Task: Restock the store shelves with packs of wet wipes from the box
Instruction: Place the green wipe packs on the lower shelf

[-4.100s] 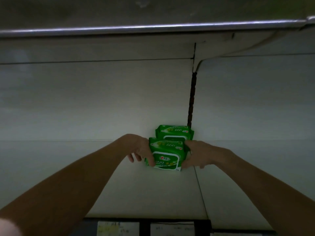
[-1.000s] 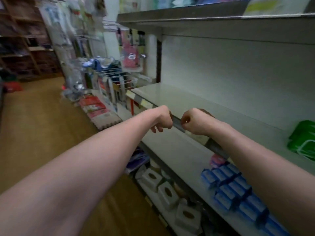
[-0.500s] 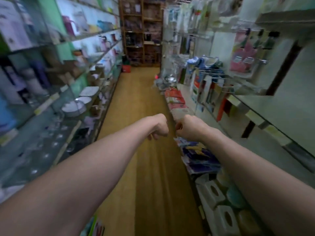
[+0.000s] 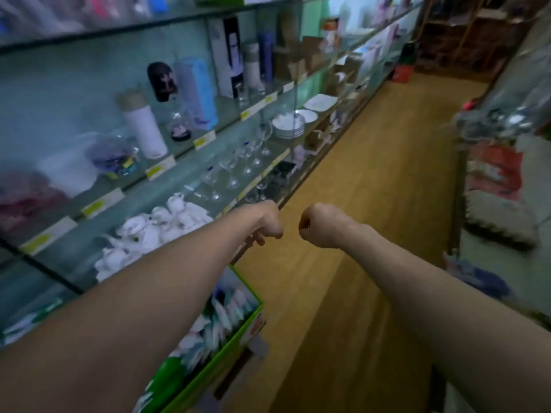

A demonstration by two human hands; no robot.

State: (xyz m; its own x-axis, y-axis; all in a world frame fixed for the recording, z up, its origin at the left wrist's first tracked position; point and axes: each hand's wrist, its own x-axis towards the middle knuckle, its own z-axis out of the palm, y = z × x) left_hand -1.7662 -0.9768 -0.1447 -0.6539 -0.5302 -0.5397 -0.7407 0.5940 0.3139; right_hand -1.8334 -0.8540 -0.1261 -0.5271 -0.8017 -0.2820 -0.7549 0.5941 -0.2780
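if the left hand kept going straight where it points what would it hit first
Probably nothing near: the left hand points up the aisle, with only wooden floor ahead. The glass shelves run close on its left, though depth is hard to judge.

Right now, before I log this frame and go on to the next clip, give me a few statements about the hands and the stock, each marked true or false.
1. A pack of wipes is in the person's left grip. False: the left hand is curled and holds nothing.
2. The right hand is curled into a fist and empty. True.
3. The green box sits below the left forearm, with packs in it. True.
4. Drinking glasses stand on the floor. False: the stemmed glasses stand on a glass shelf at the left.
5. The white plates are stacked on the left shelving. True.
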